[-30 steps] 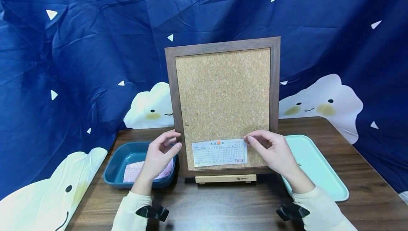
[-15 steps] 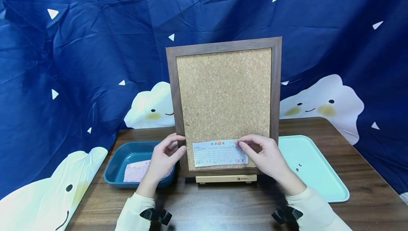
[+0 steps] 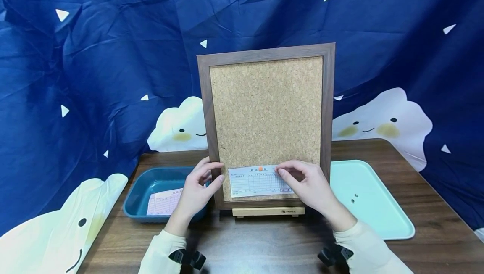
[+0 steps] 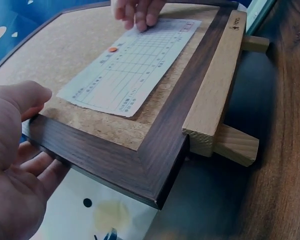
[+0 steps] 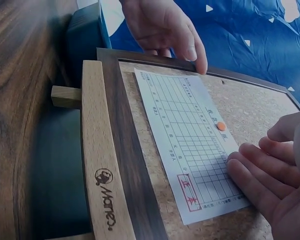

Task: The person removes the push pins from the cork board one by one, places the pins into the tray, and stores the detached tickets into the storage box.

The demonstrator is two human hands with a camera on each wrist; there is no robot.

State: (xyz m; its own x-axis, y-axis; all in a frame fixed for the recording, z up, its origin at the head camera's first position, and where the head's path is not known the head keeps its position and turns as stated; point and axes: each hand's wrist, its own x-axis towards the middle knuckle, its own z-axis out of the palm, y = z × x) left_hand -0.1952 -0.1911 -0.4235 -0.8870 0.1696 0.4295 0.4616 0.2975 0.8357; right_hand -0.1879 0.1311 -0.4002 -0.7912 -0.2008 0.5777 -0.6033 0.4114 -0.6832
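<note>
From my far end, starting left: there's the tub with a pink slip lying in it. Next, my left hand straddles the board's left edge, thumb and forefinger spread apart in front, other fingers behind. The board stands above the ledge, and here's the white slip, low on the cork, an orange pin at its top edge! Right of that pin, my right hand has its fingertips at the slip, thumb and forefinger close; whether they pinch anything, I can't tell. Far right, dark bits sit on the tray.
</note>
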